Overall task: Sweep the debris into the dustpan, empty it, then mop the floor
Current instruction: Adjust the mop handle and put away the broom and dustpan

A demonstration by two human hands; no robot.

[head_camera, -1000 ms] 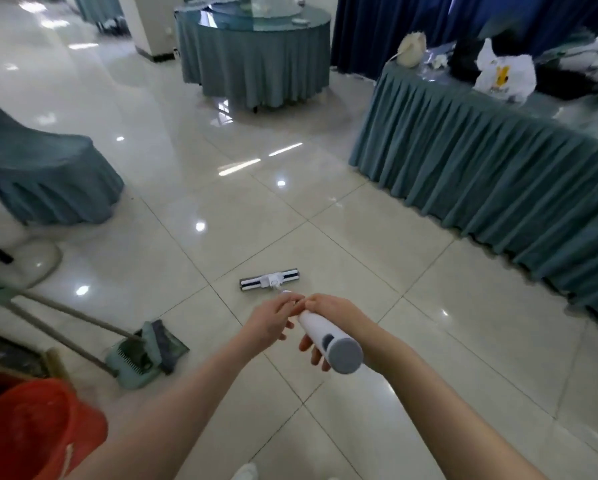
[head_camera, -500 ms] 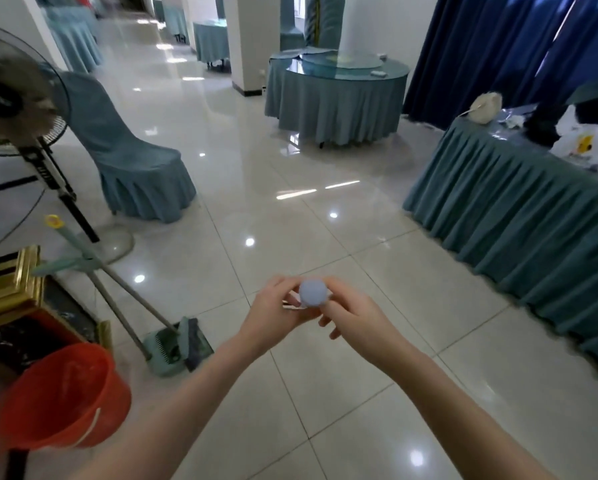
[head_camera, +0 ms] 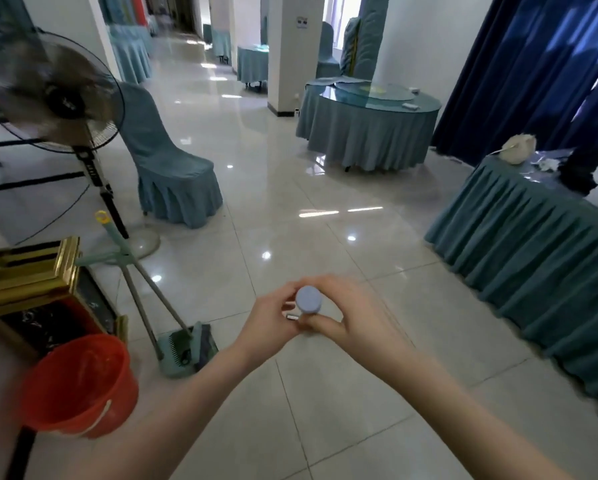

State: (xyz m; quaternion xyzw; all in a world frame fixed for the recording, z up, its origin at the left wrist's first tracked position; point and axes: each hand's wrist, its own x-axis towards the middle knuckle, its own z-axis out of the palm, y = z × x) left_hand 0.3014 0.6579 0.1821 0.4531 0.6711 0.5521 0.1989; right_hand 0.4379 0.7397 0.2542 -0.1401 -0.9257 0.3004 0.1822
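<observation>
1. Mop handle [head_camera: 309, 298]: seen end-on, so only its round grey-blue cap shows. The shaft is hidden inside the left hand [head_camera: 273, 318] and right hand [head_camera: 351, 320] that grip it. A small pale sliver shows between the hands, too small to tell.
2. Forearms: both cut off by the bottom edge.
3. Standing fan [head_camera: 53, 98]: blades blurred, cage cut by the left edge.
4. Red bucket [head_camera: 93, 420]: blurred; contents cannot be told.
5. Dustpan [head_camera: 173, 367]: contents too small to tell.
6. Gold-framed box [head_camera: 27, 271]: cut by the left edge.
7. Long skirted table [head_camera: 532, 271]: runs off the right edge; the things on top are blurred.
8. Round table [head_camera: 370, 140]: small white objects on top, too small to name.
</observation>
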